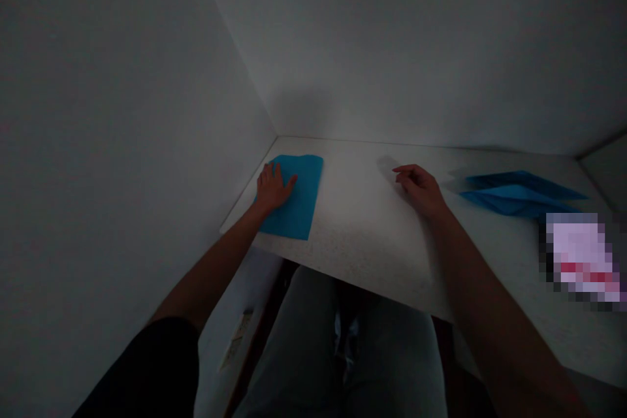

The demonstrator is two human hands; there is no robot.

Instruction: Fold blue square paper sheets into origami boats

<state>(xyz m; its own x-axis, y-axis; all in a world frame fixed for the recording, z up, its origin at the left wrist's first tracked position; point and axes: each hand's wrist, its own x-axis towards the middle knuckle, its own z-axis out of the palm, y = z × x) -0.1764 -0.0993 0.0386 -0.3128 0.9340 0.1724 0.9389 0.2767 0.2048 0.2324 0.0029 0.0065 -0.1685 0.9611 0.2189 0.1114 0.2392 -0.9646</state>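
A blue rectangular sheet (pixel 304 199), paper or cloth I cannot tell, lies flat near the left end of the white table. My left hand (pixel 275 188) rests on its left part with the fingers spread. Over the middle of the table is my right hand (pixel 420 188), loosely bent, its index finger reaching left and nothing visible in it. Further right lie blue folded pieces (pixel 522 199), with raised, pointed edges. They are apart from my right hand.
The white table (pixel 362 228) meets a wall at the back and another at the left. A pixelated, lit object (pixel 582 255) is at the table's right, close to the folded blue pieces. My legs (pixel 304 339) are below the front edge.
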